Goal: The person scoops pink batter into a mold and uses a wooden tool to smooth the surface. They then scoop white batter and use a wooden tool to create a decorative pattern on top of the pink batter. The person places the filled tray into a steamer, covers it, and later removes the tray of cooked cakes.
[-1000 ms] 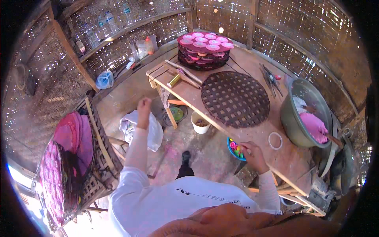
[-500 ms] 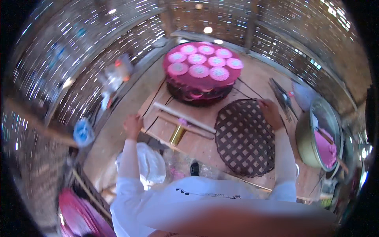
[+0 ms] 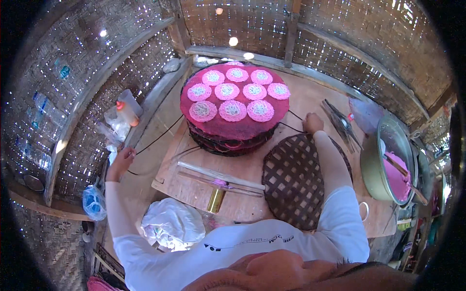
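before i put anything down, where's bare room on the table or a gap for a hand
Bare board shows beyond the right hand, between the pink-topped stack and dark tools. A thin gap separates the woven tray from the tub. Crowded: the left front, with sticks and a gold tube; black cord stretches from stack to left hand.

Left hand [image 3: 122, 162] out wide, right hand [image 3: 313, 123] forward; fingers [image 3: 129, 152] of both curled.

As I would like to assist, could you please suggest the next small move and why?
Perhaps raise the black cords alongside the pink-topped stack, since they run out from its opposite sides, with the left hand and right hand close at them.
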The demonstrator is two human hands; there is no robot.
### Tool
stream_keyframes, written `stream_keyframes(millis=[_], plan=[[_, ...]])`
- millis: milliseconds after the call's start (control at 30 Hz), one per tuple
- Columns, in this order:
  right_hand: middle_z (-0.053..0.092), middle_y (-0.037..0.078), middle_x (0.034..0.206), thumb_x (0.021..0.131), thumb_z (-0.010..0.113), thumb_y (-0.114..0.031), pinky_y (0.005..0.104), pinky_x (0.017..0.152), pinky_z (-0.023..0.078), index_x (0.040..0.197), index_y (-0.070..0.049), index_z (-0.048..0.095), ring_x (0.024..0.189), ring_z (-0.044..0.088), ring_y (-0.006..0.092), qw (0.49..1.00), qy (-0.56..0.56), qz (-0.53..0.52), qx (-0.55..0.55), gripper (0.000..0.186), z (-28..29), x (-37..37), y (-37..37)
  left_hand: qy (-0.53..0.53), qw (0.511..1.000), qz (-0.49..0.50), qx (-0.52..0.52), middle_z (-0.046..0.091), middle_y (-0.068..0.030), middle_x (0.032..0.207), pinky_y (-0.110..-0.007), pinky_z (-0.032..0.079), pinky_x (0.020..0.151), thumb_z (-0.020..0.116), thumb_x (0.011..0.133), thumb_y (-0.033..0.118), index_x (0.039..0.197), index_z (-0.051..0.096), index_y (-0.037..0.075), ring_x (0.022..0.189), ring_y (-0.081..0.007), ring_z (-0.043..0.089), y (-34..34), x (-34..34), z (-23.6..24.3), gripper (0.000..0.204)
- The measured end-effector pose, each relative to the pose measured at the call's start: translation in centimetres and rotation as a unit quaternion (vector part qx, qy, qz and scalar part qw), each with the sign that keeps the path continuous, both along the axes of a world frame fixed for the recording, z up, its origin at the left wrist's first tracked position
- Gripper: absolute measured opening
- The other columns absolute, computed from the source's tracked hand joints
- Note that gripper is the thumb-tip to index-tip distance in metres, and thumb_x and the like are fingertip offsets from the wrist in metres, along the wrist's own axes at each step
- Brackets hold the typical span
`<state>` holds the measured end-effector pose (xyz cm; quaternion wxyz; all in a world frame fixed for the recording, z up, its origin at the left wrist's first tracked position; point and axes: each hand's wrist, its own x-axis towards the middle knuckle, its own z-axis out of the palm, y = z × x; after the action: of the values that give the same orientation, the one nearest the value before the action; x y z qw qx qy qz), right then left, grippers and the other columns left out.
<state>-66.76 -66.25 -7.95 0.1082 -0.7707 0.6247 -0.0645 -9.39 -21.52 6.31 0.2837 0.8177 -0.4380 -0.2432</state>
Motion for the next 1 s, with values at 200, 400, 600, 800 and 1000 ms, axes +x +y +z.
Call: stream_keyframes(millis=[200,400,600,800,1000], plan=[[0.059,0.017,0.098,0.08,0.051,-0.024,0.0436,0.077,0.046,0.093,-0.004,0.059,0.095,0.057,0.0312,0.999,-0.024,0.006,-0.037,0.025,-1.9,0.1,-3.0,0.075,0.993,0.083,-0.031,0.045,0.0046,0.06,-0.022,0.032,0.042,0.048,0.087,0.022,0.089,0.058,0.006,0.048,-0.007,0.041,-1.0,4.5,5.4,0.019],[0.06,0.016,0.082,0.083,0.049,-0.022,0.0367,0.057,0.046,0.079,-0.004,0.058,0.069,0.058,0.0261,0.929,-0.364,-0.012,-0.06,0.02,3.5,-0.1,-14.4,0.416,0.863,0.115,-0.264,0.037,0.0081,0.053,-0.02,0.031,0.049,0.046,0.091,0.028,0.101,0.056,0.009,0.046,-0.0035,0.032,-11.2,3.5,9.2,0.023],[0.06,0.001,0.084,0.085,0.054,-0.016,0.0253,0.046,0.04,0.103,-0.01,0.051,0.052,0.042,0.0062,0.772,-0.607,0.026,0.184,0.02,18.7,5.3,-10.7,0.526,0.766,0.049,-0.366,0.042,0.0063,0.061,-0.022,0.031,0.057,0.047,0.09,0.039,0.119,0.049,0.006,0.052,-0.0064,0.036,-16.4,-4.0,13.7,0.044],[0.061,0.0,0.103,0.087,0.053,-0.017,0.0204,0.049,0.037,0.118,-0.013,0.042,0.05,0.033,0.0034,0.757,-0.613,0.087,0.209,0.033,21.1,8.3,-7.9,0.52,0.778,-0.13,-0.329,0.04,0.004,0.07,-0.024,0.035,0.057,0.042,0.089,0.048,0.126,0.035,-0.003,0.052,-0.0069,0.034,-19.3,-10.6,16.4,0.063],[0.061,0.001,0.105,0.086,0.053,-0.019,0.0203,0.046,0.033,0.113,-0.015,0.043,0.049,0.032,0.0032,0.696,-0.676,0.106,0.216,0.03,23.3,7.7,-5.8,0.515,0.785,-0.146,-0.313,0.042,0.0029,0.072,-0.024,0.036,0.056,0.041,0.087,0.055,0.117,0.041,-0.004,0.051,-0.0076,0.034,-20.4,-14.1,18.2,0.066]])
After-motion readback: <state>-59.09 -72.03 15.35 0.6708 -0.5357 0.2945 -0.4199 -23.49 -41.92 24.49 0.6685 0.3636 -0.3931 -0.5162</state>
